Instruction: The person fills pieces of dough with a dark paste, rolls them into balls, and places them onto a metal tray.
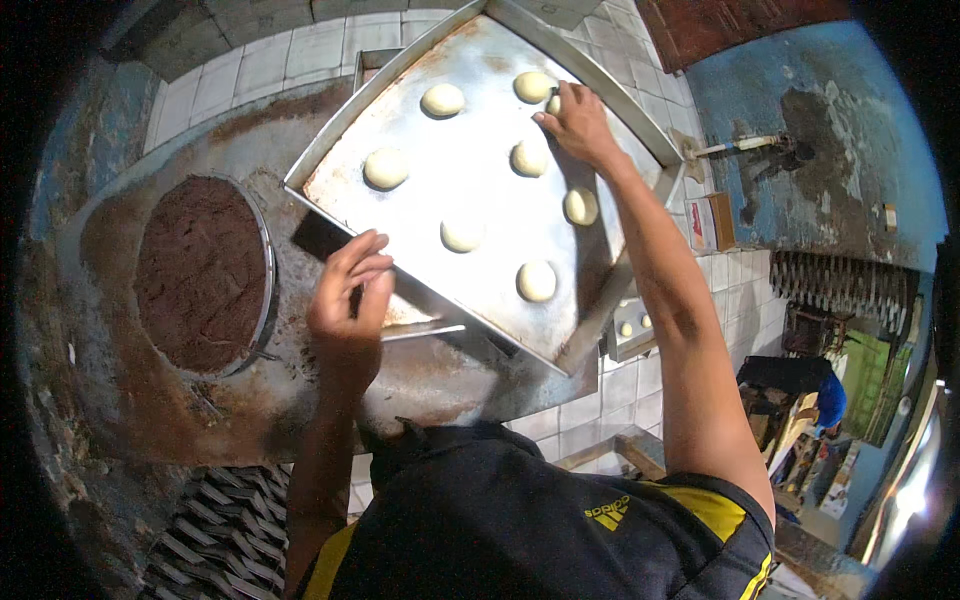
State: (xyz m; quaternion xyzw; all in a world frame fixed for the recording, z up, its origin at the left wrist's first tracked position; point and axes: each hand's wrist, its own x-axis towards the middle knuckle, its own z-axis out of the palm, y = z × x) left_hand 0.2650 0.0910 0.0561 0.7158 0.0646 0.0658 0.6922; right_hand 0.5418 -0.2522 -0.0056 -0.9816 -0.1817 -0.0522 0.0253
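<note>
A large square metal tray (330, 200) with a raised rim lies at an angle, with several pale dough balls (459, 233) spread over it. My right hand (580, 130) reaches to its far right side, fingers closed around a dough ball (554, 104), partly hidden by them. My left hand (350, 290) is at the tray's near left edge, fingers loosely bent and apart, nothing visible in them; whether it touches the rim I cannot tell.
A round pan of dark brown, crumbly filling (200, 275) sits on the stained metal table (110, 300) at left. Another tray shows beneath the large one. A smaller tray (630, 335) with dough balls and a cardboard box (710, 222) are at right. Metal racks (220, 520) stand below.
</note>
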